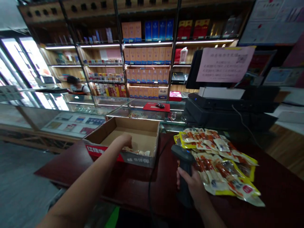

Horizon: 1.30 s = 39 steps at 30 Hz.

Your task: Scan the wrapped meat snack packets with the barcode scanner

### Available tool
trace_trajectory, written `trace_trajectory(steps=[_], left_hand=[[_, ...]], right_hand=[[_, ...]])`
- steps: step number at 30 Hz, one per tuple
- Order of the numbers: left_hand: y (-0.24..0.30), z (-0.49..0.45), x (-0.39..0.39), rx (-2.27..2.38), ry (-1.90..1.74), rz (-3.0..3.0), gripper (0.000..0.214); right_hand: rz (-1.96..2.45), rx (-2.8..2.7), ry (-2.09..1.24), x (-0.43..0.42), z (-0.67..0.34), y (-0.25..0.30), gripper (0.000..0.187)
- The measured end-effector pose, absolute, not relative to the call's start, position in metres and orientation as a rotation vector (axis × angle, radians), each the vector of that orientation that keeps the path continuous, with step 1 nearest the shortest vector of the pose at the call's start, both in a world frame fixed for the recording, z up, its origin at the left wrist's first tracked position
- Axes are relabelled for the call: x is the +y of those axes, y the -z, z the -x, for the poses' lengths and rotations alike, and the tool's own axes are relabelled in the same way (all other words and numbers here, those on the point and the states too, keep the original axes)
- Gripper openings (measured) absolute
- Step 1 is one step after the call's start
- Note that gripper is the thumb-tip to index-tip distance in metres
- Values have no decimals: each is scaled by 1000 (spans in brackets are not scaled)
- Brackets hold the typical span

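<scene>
The left hand (123, 140) dips into the open box (140, 160) on the counter (71, 164), fingers curled over small packets (139, 152), its grasp impossible to tell, while the right hand (192, 186) is wrapped tight round the scanner (182, 152), just beside the snack pile (220, 161).

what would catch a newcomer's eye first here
The heap of shiny yellow-and-red snack packets at the right of the dark red counter stands out first. Beside it the right hand grips a black handheld barcode scanner, while the left hand reaches into an open brown cardboard box at the counter's far edge.
</scene>
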<state>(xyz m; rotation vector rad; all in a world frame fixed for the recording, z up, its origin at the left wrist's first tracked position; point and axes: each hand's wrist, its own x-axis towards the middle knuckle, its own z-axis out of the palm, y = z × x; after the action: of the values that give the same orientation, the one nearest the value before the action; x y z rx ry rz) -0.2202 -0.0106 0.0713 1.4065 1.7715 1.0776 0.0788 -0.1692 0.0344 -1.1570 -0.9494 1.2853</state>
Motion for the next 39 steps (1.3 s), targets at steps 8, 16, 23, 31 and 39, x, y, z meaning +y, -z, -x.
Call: trace_trajectory(steps=[8,16,23,31,39], left_hand=[[-59,217,-8,1876,-964,-1369,33],[-83,213,-18,1651,-1393,-1225,23],[-84,160,-39,1020,-1680,-789,27],[-61,125,-45,1039,-1639,-859,34],[-51,125,-37,1137,-1679,-1065,39]], right_hand=[[1198,-951,-1266,-169,-66,-39,38],[1199,-928,-1280,-169,-68,-34,41],[1193,-940,-1272,-172,-72,-33,42],[1183,-977,-1185,-179,-84,-40,43],[1198,-963,-1190,-182,-84,-47,43]])
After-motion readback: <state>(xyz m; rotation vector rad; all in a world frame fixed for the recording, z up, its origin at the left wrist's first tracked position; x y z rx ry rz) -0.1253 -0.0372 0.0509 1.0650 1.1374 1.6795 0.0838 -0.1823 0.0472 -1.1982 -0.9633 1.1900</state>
